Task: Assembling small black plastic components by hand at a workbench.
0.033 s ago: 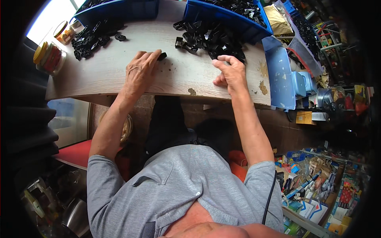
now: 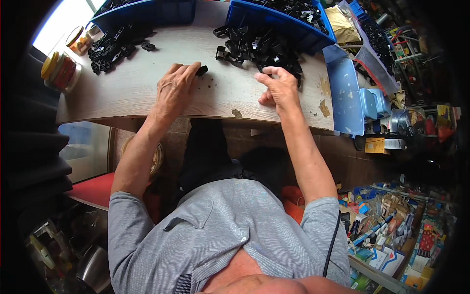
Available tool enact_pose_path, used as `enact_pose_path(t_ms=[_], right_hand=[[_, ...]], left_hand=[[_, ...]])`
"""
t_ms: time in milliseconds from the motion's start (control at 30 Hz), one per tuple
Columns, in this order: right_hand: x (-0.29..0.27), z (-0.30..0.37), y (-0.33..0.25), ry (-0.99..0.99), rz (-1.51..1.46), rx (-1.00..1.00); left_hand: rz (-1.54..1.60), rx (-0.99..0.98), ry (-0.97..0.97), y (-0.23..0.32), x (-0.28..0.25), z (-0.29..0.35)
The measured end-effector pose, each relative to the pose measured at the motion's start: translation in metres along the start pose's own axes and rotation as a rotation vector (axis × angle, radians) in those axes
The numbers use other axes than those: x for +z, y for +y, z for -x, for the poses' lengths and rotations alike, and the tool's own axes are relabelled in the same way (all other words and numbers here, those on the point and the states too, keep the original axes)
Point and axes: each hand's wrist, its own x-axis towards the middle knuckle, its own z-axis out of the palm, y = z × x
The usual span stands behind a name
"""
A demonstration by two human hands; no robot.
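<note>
While near black parts (image 2: 271, 48) before bin (image 2: 249, 16), right fingers (image 2: 276, 72) apart, left fingers (image 2: 192, 70) around piece (image 2: 202, 70)

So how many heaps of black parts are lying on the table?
2: the left heap by the jars, and the right heap in front of a blue bin, its near edge partly covered by the right hand.

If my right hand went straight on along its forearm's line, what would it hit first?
Most likely the pile of black parts just beyond your right hand, with the blue bin behind it. Depth is hard to judge, so the hand might pass above the pile.
</note>
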Motion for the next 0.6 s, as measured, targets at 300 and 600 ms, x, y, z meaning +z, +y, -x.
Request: enact_pose_path(t_ms=[300,600], right_hand=[[0.053,-0.016,-0.015,0.029,0.286,-0.005],[0.058,-0.022,-0.019,0.026,0.445,-0.025]], left_hand=[[0.129,-0.010,0.056,0.002,0.002,0.000],[0.173,-0.038,0.061,0.004,-0.005,0.000]])
